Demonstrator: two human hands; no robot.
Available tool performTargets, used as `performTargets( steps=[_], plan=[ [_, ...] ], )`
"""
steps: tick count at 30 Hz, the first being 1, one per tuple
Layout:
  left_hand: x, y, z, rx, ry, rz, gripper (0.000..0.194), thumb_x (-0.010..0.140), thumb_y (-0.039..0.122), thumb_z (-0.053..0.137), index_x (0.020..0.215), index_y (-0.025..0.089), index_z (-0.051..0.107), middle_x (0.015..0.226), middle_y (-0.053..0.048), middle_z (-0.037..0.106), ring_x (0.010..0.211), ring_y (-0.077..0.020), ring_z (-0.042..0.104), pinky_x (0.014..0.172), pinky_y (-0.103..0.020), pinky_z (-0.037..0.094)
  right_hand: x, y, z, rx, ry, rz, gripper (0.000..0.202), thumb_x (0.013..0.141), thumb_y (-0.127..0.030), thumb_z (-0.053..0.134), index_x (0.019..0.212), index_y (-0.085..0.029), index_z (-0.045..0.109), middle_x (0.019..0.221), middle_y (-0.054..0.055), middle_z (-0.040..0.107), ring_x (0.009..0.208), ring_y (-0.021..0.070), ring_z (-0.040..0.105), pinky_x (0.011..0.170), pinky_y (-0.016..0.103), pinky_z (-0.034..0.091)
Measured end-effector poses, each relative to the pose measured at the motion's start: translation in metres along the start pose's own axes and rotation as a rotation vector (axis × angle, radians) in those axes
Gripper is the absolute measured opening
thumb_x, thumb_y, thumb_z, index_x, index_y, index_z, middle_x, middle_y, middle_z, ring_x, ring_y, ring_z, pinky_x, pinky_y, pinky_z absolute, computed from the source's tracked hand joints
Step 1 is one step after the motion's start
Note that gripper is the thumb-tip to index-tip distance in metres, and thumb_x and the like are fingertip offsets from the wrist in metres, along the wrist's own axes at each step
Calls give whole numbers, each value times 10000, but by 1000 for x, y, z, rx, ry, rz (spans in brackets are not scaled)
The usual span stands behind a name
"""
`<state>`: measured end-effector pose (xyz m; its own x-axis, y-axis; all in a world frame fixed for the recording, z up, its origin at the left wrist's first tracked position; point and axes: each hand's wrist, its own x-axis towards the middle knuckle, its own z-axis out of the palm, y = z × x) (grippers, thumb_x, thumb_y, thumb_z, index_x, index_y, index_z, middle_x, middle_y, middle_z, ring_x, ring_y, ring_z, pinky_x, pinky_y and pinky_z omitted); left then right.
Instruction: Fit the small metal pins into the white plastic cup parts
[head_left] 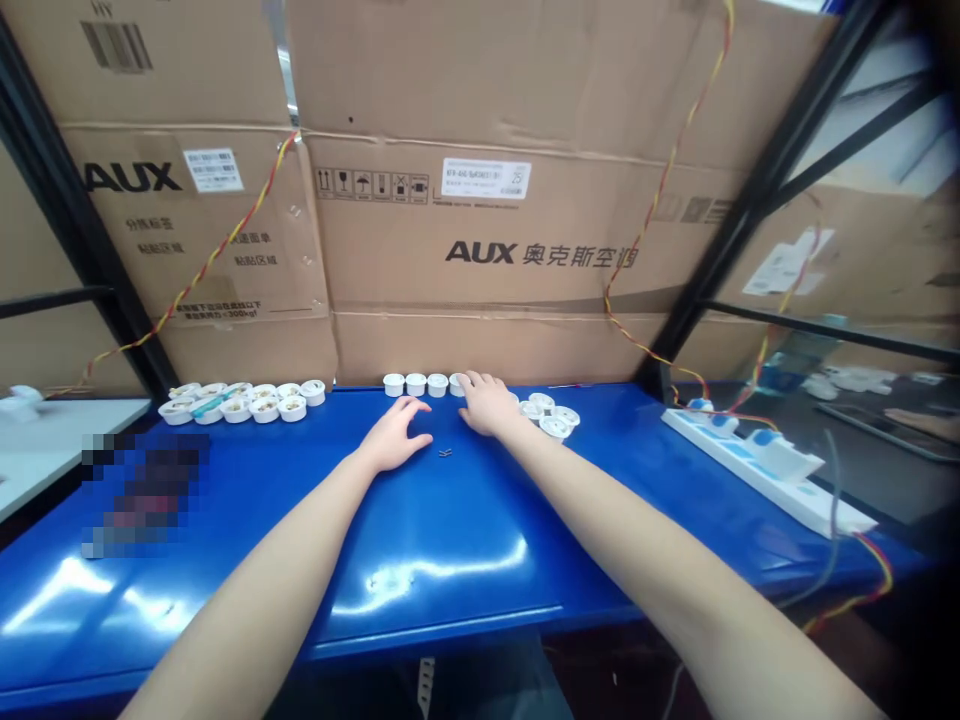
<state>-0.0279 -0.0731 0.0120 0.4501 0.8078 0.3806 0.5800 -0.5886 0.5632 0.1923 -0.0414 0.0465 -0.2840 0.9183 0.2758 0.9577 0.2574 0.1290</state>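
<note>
Small round white tubs (415, 384) stand in a short row at the back of the blue table, against the cardboard. My right hand (489, 402) is at the right end of this row, its fingers closed around the last white tub (457, 384), which they partly cover. My left hand (395, 436) rests in front of the row, thumb and fingers apart, holding nothing. Between the hands lie a few tiny dark pieces (445, 453), too small to name. Just right of my right hand is a cluster of white tubs (556, 425), partly hidden by the hand.
More white tubs (236, 408) with something inside are grouped at the back left, a teal strip (214, 400) across them. A white power strip (772, 470) runs along the right side of the blue table (442, 540). Cardboard (480, 280) walls the back; twisted red-yellow wires (214, 262) hang there.
</note>
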Motion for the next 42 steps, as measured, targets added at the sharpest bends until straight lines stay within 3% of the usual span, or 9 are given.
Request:
performTargets(
  steps=[5, 9, 11, 14, 17, 19, 22, 29, 42],
  plan=[
    [1, -1, -2, -55, 20, -15, 402, 811, 332, 631, 1192, 241, 542, 1271, -72, 519, 1018, -219, 592, 920, -399, 510, 18, -7, 0, 20, -111, 46, 468, 851, -330, 605, 1281, -164, 523, 1324, 183, 569, 1215, 315, 517, 1007, 430, 378],
    [1, -2, -1, -44, 13, -2, 408, 807, 329, 638, 1196, 245, 548, 1280, -75, 525, 1013, -221, 599, 932, -416, 509, -7, -12, -2, 30, -97, 62, 404, 865, -322, 581, 1230, -149, 578, 1259, 218, 610, 1176, 350, 550, 980, 470, 405],
    [2, -2, 0, -40, -2, 16, 427, 806, 309, 637, 1216, 240, 545, 1296, -79, 529, 1038, -226, 601, 963, -422, 498, -24, -14, -2, 169, -31, -33, 427, 880, -287, 551, 1281, -145, 564, 1309, 205, 585, 1222, 337, 534, 1018, 469, 398],
    [2, -2, 0, -18, 12, 60, 497, 789, 203, 616, 1276, 233, 522, 1389, -87, 483, 1227, -253, 523, 1082, -434, 415, -39, -9, -3, 480, 37, -317, 503, 905, -259, 525, 1404, -226, 477, 1482, 111, 450, 1358, 262, 423, 1098, 426, 364],
    [2, -2, 0, 21, 35, 60, 510, 773, 116, 566, 1271, 221, 541, 1431, -89, 449, 1340, -253, 429, 1154, -432, 329, -41, -1, -4, 618, 114, -315, 406, 900, -232, 536, 1302, -228, 587, 1409, 97, 530, 1301, 238, 485, 1081, 415, 391],
    [1, -2, 0, 28, 26, 50, 466, 782, 114, 547, 1236, 217, 567, 1385, -89, 485, 1315, -246, 457, 1144, -425, 345, -39, 4, -5, 637, 88, -278, 287, 900, -227, 535, 1140, -208, 689, 1202, 87, 672, 1126, 227, 608, 1004, 389, 452],
    [1, -3, 0, 21, 23, 56, 417, 791, 150, 562, 1200, 225, 580, 1319, -81, 528, 1256, -245, 507, 1111, -425, 388, -38, 7, -4, 646, -53, -367, 225, 884, -201, 547, 986, -221, 747, 1005, 41, 738, 934, 198, 669, 894, 334, 493],
    [1, -2, 1, 14, 35, 43, 402, 793, 207, 593, 1194, 237, 579, 1316, -73, 535, 1192, -253, 551, 1070, -432, 426, -40, 3, -2, 717, -151, -518, 174, 845, -210, 621, 925, -232, 774, 964, 31, 727, 864, 168, 660, 808, 272, 485],
    [2, -3, 1, 30, 23, 40, 402, 786, 219, 602, 1187, 256, 589, 1345, -61, 525, 1199, -259, 548, 1079, -435, 417, -38, -6, 3, 599, -105, -434, 130, 832, -204, 629, 874, -218, 752, 902, 30, 704, 797, 160, 626, 744, 262, 457]
  ],
)
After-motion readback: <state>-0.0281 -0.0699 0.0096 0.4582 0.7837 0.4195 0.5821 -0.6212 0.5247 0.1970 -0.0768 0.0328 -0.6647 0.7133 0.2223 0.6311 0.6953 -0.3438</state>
